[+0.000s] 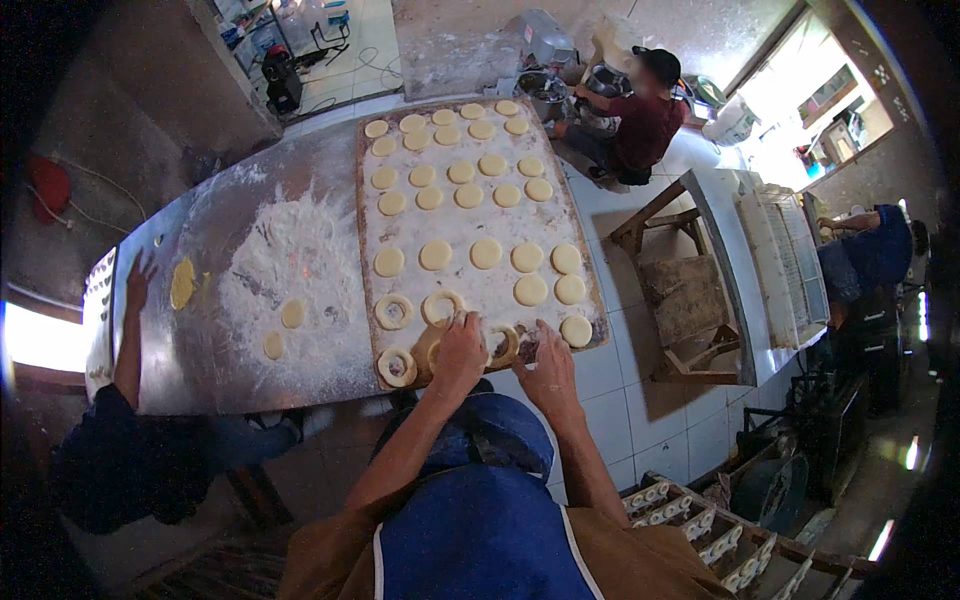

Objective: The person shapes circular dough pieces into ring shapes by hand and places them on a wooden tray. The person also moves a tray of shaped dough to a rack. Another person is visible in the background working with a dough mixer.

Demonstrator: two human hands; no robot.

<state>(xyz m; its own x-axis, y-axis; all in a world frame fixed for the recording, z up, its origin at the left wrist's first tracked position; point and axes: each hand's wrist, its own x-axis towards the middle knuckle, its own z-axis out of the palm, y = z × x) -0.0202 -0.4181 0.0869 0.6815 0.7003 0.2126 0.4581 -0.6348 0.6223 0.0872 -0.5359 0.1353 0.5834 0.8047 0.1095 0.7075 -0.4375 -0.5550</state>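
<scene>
While near left hand (462, 352), dough ring (512, 343) beside right hand (549, 374).

White tiled floor (640, 400) extends right of the fingers (468, 324). A wooden-legged table (728, 232) stands farther right. A stained wall (450, 55) rises ahead; a bright opening (815, 92) lies ahead-right.

The pale round dough discs (486, 253) look smooth and matt; the rectangular brown-edged board (553, 218) looks wooden, dulled by white powdery flour (455, 223). The grey metal tabletop (195, 345) has a soft sheen, the blue apron (480, 540) is matt cloth, and the pale square floor tiles (655, 400) are glossy.
</scene>
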